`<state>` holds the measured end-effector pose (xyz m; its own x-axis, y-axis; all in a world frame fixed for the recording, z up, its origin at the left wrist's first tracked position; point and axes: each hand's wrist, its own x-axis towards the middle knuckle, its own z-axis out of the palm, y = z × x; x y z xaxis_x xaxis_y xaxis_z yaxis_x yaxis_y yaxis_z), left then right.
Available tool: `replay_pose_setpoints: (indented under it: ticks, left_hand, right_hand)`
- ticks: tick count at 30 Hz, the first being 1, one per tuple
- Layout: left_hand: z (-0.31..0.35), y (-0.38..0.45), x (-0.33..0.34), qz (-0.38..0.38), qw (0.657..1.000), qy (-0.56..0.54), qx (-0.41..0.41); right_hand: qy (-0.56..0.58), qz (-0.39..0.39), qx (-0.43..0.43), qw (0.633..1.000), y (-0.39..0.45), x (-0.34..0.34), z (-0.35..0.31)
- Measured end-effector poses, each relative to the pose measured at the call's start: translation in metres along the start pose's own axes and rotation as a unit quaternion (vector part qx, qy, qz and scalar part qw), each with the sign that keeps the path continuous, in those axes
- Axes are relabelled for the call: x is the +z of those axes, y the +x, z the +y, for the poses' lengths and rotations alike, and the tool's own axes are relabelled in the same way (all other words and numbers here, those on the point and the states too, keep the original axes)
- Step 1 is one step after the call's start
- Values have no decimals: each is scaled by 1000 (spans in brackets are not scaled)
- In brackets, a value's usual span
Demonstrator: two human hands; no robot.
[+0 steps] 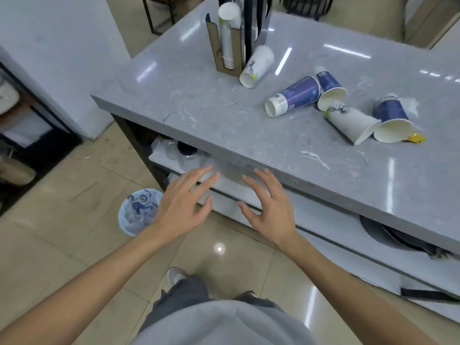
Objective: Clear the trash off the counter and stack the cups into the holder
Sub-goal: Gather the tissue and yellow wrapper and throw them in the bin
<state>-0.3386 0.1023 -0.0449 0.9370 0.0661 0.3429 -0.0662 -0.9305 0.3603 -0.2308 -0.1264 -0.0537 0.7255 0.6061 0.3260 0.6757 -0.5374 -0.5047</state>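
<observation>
Several paper cups lie tipped on the grey counter (199, 115): a white one (257, 66) leaning by the cardboard cup holder (225, 43), a blue one (293, 95), a smaller blue one (331, 89), a white printed one (351, 122) and a blue one (393, 120) at the right. A yellow scrap (415, 138) and white crumpled paper (410, 103) lie beside that last cup. The holder has a stack of white cups (227, 33) in it. My left hand (185, 202) and my right hand (268, 207) hover open below the counter's front edge, holding nothing.
A small bin with a blue-printed liner (139, 210) stands on the tiled floor at the left of the counter. Shelves under the counter hold clear lids (184, 155) and a dark round pan (388, 232). A black stand (251, 21) rises behind the holder.
</observation>
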Motion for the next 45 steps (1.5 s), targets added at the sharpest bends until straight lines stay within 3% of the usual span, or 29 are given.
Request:
replay_pose_setpoints:
  ticks: [6, 18, 26, 29, 35, 41, 45]
  left_hand:
    - [52, 35, 2, 3, 997, 52, 57]
    - [124, 136, 7, -22, 988, 82, 129]
    - [162, 232, 38, -22, 985, 45, 166]
    - [193, 305, 74, -26, 982, 10, 188]
    - [212, 356, 92, -36, 983, -44, 176]
    - [232, 443, 135, -94, 977, -87, 172]
    - [236, 487, 167, -123, 972, -101, 171]
  right_hand:
    - [-47, 40, -17, 998, -18, -66, 42]
    - [-101, 129, 35, 986, -21, -164, 123]
    - [-113, 186, 81, 973, 0, -215, 185]
    - [-113, 210, 113, 964, 17, -249, 241]
    - [-95, 195, 142, 966, 22, -259, 280]
    - [-73, 122, 239, 960, 47, -271, 348]
    - [-46, 88, 261, 960, 61, -268, 380]
